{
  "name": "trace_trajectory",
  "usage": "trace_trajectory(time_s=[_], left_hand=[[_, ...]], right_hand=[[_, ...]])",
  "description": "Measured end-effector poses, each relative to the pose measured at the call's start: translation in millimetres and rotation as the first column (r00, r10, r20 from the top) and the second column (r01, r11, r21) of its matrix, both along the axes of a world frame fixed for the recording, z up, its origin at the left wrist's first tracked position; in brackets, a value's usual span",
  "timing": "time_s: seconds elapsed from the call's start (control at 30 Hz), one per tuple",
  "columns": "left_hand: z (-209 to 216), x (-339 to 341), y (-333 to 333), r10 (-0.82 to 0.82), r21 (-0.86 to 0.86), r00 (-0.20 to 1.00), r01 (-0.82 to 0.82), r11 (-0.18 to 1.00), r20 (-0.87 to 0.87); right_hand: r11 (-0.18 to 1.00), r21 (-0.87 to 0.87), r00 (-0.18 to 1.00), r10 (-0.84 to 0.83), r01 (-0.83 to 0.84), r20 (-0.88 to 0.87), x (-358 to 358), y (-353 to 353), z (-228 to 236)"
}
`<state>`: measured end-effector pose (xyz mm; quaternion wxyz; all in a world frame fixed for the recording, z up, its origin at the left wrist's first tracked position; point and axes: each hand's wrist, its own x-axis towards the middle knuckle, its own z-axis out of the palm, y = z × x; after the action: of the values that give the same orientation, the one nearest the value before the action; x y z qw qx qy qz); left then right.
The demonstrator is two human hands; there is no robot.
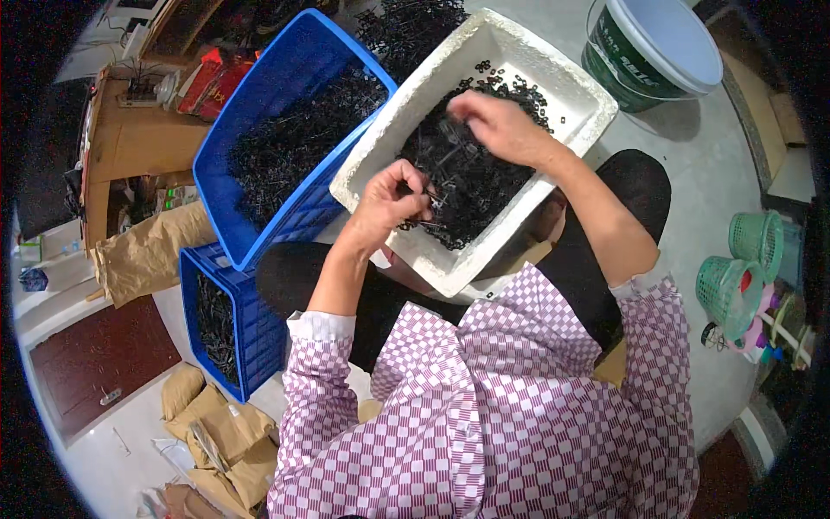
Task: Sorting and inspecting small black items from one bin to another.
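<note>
A white foam box (380, 143) lies tilted across my lap, holding a heap of small black parts (484, 186). My left hand (393, 203) is over its near left side, thumb and fingers closed on a few thin black pieces whose ends stick out to the right. Above the far part of the heap is my right hand (501, 128), its fingers curled together and smeared by motion. A blurred dark shape shows beneath them, and I cannot make out what they hold. Some loose parts lie against the box's far inner wall.
Left of the foam box stands a large blue crate (233, 138) of thin black pieces, with another blue crate (251, 303) below it. A green and white bucket (644, 60) is at the far right. Green baskets (726, 290) sit at right, paper sacks (229, 424) at lower left.
</note>
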<state>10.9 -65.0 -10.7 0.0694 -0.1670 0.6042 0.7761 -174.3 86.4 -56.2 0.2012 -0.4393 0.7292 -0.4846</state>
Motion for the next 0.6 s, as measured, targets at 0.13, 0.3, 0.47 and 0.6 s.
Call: trace_trajectory(time_s=[0.13,0.3,0.47,0.6], left_hand=[[6,-3,-2,0.046,0.158,0.998,-0.041,0.987,-0.031],[21,-9,3,-0.003,0.320,0.999,0.016,0.947,-0.040],[22,-12,8,-0.023,0.475,0.999,0.035,0.879,-0.031],[20,-8,6,-0.036,0.447,0.997,0.060,0.892,-0.064]], right_hand=[[0.950,-0.078,0.944,0.289,-0.303,-0.158,18,-4,3],[0.974,-0.050,0.907,0.189,-0.223,-0.376,39,-10,6],[0.995,-0.035,0.815,0.058,-0.096,-0.577,25,-10,-13],[0.943,0.260,0.724,0.031,0.207,-0.689,4,-2,2]])
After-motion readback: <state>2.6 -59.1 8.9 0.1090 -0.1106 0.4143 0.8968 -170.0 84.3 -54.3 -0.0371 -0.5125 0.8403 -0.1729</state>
